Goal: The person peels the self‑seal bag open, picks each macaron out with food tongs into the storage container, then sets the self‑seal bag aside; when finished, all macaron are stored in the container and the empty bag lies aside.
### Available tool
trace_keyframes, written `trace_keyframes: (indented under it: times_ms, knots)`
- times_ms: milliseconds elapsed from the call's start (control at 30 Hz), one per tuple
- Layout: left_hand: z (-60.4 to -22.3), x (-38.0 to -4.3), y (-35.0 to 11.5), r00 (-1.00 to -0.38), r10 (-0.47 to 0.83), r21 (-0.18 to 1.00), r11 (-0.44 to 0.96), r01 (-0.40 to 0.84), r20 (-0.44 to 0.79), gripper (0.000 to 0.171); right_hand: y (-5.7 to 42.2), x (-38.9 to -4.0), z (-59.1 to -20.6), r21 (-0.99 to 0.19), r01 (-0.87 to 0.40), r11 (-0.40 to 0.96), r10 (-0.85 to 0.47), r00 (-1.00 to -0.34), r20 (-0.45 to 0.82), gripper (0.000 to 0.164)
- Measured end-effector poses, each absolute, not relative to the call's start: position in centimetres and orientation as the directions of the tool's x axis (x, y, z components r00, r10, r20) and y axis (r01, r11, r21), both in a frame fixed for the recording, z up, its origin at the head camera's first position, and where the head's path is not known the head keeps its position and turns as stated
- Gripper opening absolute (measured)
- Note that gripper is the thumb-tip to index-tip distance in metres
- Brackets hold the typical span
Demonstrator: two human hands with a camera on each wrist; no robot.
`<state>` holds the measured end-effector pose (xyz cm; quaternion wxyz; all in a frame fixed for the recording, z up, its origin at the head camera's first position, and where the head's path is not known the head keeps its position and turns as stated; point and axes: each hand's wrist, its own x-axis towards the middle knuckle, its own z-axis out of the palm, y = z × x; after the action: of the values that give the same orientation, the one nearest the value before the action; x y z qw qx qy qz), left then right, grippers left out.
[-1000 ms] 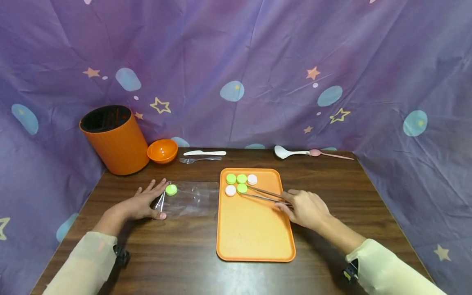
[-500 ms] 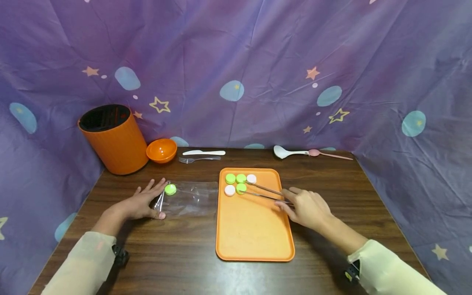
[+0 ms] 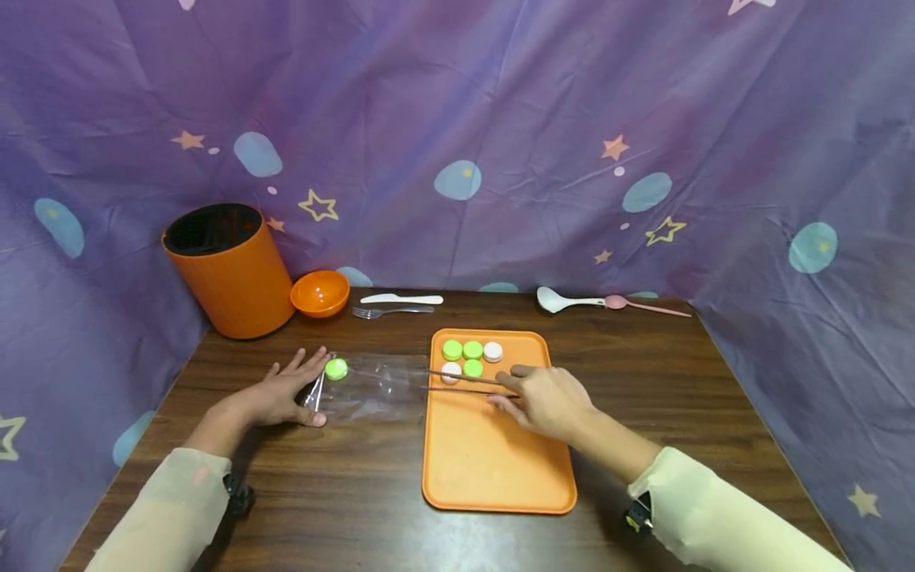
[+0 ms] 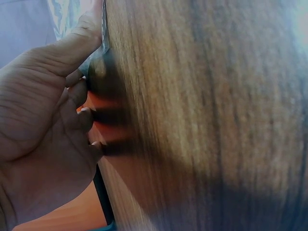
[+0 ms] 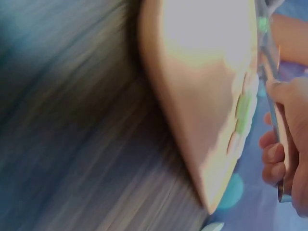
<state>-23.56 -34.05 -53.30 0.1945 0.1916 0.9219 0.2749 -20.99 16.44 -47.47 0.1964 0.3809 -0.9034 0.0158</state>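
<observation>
My left hand (image 3: 282,393) lies at the left end of a clear plastic bag (image 3: 382,389), thumb and fingers spread on its edge. A green macaron (image 3: 336,369) sits at that end; I cannot tell whether it is inside or on top. My right hand (image 3: 546,401) grips metal tongs (image 3: 468,389) above the orange tray (image 3: 493,469). Their tips are apart near the tray's left rim, with nothing visible between them. Below the tongs, on the tray, are three green macarons (image 3: 472,349) and two white macarons (image 3: 492,351). The right wrist view is blurred.
An orange knife block (image 3: 236,278) and an orange bowl (image 3: 320,294) stand at the back left. Along the back edge lie a white knife (image 3: 402,299), a clear fork (image 3: 393,311), a white ladle (image 3: 565,301) and a pink spoon (image 3: 646,305). A purple curtain (image 3: 457,95) encloses the table.
My right hand has carried the tongs leftward, away from the front green macaron on the tray, which stays in place. The left hand keeps its position on the bag.
</observation>
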Motion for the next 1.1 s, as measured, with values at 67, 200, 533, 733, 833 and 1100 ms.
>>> trace_keyframes:
  times_ms: [67,200,533,733,833,1100]
  knots:
    - [-53.4,-23.6,-34.2,-0.851,0.461,0.584,0.774,0.246,-0.252,0.135,15.5,-21.2,-47.5,0.137,-0.697,0.704,-0.692,-0.629,0.355,0.029]
    - [-53.3,-23.4,-34.1,-0.850,0.466,0.591,0.768,0.249,-0.247,0.135,13.9,-21.5,-47.5,0.186,-0.689,0.701,-0.703,-0.623,0.343,0.030]
    - [-52.0,-22.6,-33.5,-0.853,0.473,0.586,0.763,0.272,-0.221,0.129,12.3,-22.1,-47.5,0.202,-0.691,0.694,-0.713,-0.619,0.329,0.028]
    - [-51.6,-22.4,-33.4,-0.839,0.508,0.625,0.724,0.293,-0.196,0.124,13.3,-22.3,-47.2,0.176,-0.686,0.706,-0.700,-0.638,0.322,0.031]
    - [-51.9,-22.5,-33.4,-0.845,0.498,0.613,0.734,0.291,-0.195,0.125,13.7,-22.5,-47.1,0.193,-0.685,0.703,-0.703,-0.628,0.333,0.031]
    - [-52.5,-22.7,-33.4,-0.860,0.451,0.561,0.787,0.257,-0.239,0.132,13.2,-22.5,-46.9,0.233,-0.672,0.703,-0.707,-0.626,0.329,0.030]
